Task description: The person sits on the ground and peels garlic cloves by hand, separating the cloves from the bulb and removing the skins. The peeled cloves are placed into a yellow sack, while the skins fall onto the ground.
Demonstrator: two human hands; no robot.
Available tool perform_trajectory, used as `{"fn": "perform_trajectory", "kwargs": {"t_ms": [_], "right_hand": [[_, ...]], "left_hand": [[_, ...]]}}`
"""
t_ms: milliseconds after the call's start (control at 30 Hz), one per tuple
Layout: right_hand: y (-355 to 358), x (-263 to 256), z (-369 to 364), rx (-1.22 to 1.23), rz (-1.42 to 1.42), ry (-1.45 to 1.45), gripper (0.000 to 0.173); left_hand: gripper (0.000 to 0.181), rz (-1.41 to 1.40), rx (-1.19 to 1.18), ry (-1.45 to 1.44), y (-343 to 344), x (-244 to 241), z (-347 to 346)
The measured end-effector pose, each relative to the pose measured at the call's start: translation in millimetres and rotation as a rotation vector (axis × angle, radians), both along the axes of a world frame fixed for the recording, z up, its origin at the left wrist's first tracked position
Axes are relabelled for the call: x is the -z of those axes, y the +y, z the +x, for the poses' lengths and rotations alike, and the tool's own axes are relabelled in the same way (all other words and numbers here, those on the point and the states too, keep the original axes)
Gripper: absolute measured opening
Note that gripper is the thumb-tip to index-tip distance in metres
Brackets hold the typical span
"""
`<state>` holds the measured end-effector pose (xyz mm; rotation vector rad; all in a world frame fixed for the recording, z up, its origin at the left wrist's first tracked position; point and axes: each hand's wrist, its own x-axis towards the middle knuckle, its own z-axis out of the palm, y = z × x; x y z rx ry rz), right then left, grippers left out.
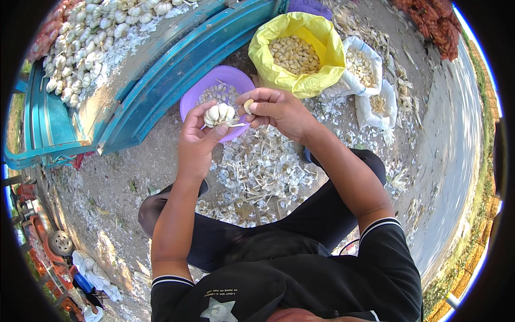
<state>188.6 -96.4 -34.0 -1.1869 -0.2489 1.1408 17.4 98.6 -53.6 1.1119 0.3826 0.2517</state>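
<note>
My left hand (201, 131) holds a partly opened garlic bulb (219, 114) between thumb and fingers, its white cloves facing up and a bit of stalk sticking out to the right. Just right of it, my right hand (277, 110) pinches a single garlic clove (248, 106) between thumb and forefinger. Both hands are above the near side of a purple plastic basin (192, 89), which has loose cloves (219, 93) in it. Beyond my right hand stands an open yellow sack (295, 86) filled with garlic cloves (295, 54).
Two white sacks (376, 64) (388, 116) with cloves stand right of the yellow one. Garlic bulbs (86, 52) are heaped on a blue metal truck bed (161, 76) at upper left. Papery garlic skins (261, 165) litter the ground between my legs. Red mesh sacks (436, 28) lie at upper right.
</note>
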Motion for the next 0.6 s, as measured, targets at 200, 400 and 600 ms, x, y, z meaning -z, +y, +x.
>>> {"fn": "perform_trajectory", "kwargs": {"t_ms": [200,400,600], "right_hand": [[-1.4,-4.0,-2.1,-0.049,-0.087,-0.307,0.035],[-6.7,-10.1,-1.0,-0.093,-0.192,-0.538,0.037],[-3.7,-8.8,5.1,-0.033,-0.100,-0.406,0.031]], "left_hand": [[0.060,0.088,0.021,-0.033,-12.4,15.3,9.0],[0.061,0.162,0.066,-0.083,-17.9,16.0,12.9],[0.064,0.038,0.104,-0.090,-10.5,9.7,16.0]]}}
